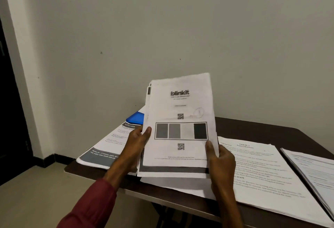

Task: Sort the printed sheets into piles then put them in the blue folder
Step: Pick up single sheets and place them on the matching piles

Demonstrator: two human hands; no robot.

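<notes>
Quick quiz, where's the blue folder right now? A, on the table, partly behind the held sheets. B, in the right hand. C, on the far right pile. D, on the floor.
A: the blue folder lies on the table, its right part hidden behind the sheets held up by the left hand and right hand.

head cam | faces forward, slightly down | close over table (253, 128)

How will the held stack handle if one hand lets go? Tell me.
Likely floppy: the stack is thin loose paper, held at both side edges by the left hand and right hand. Sheets probably slide apart; their edges sit uneven.
</notes>
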